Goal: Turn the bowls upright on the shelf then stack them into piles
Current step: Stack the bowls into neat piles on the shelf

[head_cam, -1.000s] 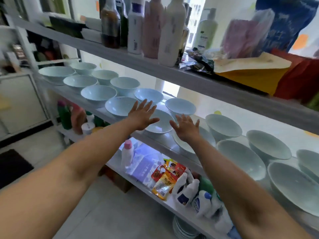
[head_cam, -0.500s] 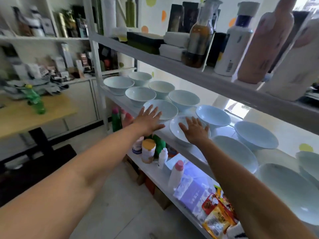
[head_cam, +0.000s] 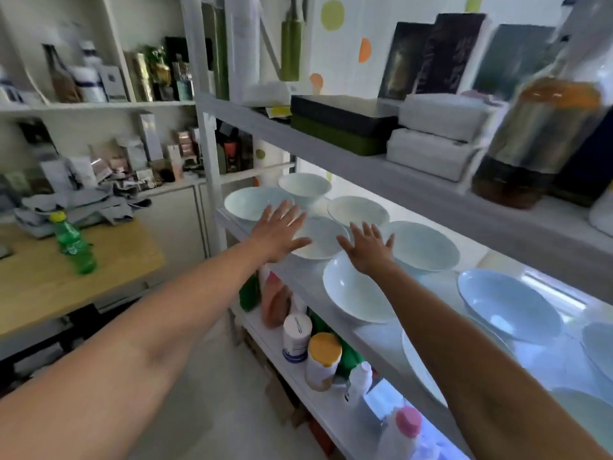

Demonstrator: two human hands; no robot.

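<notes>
Your left hand (head_cam: 277,232) and right hand (head_cam: 368,249) are both spread flat, fingers apart, holding nothing. Both hover over the pale glazed ceramic bowls (head_cam: 320,237) on the grey middle shelf (head_cam: 306,277), the left at the near rim of the bowl at the point, the right just beside it over a wider bowl (head_cam: 355,293). The bowls appear already upright, set singly. Open palms suggest you are choosing a first pair to stack.
</notes>
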